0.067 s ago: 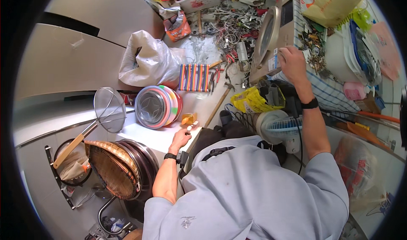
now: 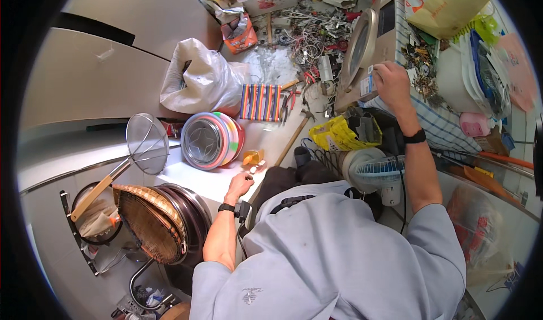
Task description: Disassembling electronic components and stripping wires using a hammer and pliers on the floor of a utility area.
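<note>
Low at centre left, my left hand (image 2: 240,186) reaches over a white surface (image 2: 218,189) with its fingers closed. Anything inside them is too small to name. Just past the fingertips are small white pieces (image 2: 259,166) and a small amber-orange item (image 2: 253,156). My right hand (image 2: 391,82) is at the top front edge of a washing machine (image 2: 349,94) with a round door, beside a blue-and-white label (image 2: 367,83). Its fingers are bent together, and their tips are partly hidden. A pile of small metal parts (image 2: 419,65) lies on a checked cloth close to that hand.
Ahead are round tins (image 2: 205,142), a striped pouch (image 2: 260,102), a hammer (image 2: 294,136), pliers (image 2: 287,106), a white sack (image 2: 198,82) and scattered cables (image 2: 314,43). Left are a wire strainer (image 2: 147,145) and a woven basket (image 2: 150,224). A fan (image 2: 376,170) stands right of my knees.
The whole view has shifted slightly. My left hand has drawn back a little from the small white pieces; my right hand stays at the machine's edge.
</note>
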### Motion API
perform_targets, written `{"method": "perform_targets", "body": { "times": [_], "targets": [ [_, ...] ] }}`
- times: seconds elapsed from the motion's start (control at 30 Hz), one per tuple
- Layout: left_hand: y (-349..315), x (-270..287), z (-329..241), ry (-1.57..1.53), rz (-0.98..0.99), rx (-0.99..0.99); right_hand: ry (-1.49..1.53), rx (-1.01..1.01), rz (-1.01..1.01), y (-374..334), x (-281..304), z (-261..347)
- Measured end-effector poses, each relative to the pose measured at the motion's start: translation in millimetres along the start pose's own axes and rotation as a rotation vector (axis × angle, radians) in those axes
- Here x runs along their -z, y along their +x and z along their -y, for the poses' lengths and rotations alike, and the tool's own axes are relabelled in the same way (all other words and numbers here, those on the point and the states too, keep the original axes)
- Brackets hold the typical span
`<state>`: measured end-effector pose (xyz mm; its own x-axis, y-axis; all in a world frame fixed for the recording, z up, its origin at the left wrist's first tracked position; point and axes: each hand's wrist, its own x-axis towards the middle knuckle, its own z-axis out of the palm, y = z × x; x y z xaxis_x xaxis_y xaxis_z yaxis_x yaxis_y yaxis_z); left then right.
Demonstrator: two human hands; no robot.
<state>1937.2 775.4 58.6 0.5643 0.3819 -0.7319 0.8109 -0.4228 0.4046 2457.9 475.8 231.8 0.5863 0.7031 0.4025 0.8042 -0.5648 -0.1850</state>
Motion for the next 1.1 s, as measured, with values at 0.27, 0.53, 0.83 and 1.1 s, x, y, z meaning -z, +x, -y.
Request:
{"method": "perform_targets", "body": {
  "times": [0.27, 0.53, 0.83, 1.1],
  "targets": [
    [6.2, 15.0, 3.6, -0.072, 0.01, 0.155, -0.048, 0.032, 0.088, 19.1, -21.8, -8.1],
    [39.8, 37.6, -2.6, -0.152, -0.051, 0.109, -0.026, -0.035, 0.103, 23.9, -21.7, -1.8],
    [89.4, 91.1, -18.7, -0.222, -0.027, 0.096, -0.132, -0.037, 0.18, 38.5, -24.8, 4.3],
    [138.3, 133.4, 9.1, -0.277, -0.006, 0.16, -0.152, -0.054, 0.222, 53.7, -21.6, 19.1]
  ]
}}
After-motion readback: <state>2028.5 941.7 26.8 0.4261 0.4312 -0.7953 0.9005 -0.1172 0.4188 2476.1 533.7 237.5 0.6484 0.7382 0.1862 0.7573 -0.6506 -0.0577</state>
